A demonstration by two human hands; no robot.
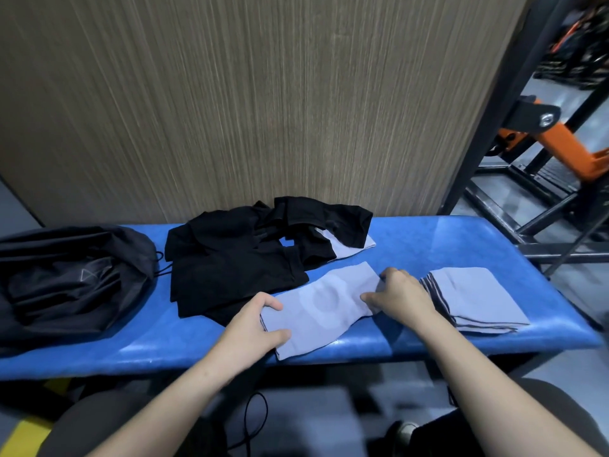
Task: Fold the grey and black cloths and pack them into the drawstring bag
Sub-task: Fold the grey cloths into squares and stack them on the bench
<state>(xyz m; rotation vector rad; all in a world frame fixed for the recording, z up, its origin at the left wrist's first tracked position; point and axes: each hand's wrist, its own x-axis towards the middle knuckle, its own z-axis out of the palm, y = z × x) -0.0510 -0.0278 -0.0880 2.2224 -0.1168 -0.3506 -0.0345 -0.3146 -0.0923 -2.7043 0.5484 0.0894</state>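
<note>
The work surface is a blue padded bench (445, 245), glossy, its long rear edge set against a wood-grain panel (263, 94) that fills most of the background. Beyond the bench's right end stand a dark metal frame (514, 103) and an orange machine part (560, 143) on a grey floor; that area is blurred.

On the bench, near the front edge and about mid-length, lies a grey cloth (326, 308), flat and partly folded. The left hand (253, 321) pinches the cloth's left end — thumb on top, fingers curled at the edge. The right hand (398, 295) grips the cloth's right end with curled fingers.

Just beside the right hand, toward the bench's right end, sits a stack of folded grey cloths (474, 298) with dark stitched edges. Behind the held cloth, toward the rear edge, is a loose heap of black cloths (237, 258) with one more grey piece (349, 247) showing beneath its right side.

At the left end rests the dark drawstring bag (66, 275), slumped — whether its mouth is open cannot be told. Its cord (163, 267) trails toward the black heap.
</note>
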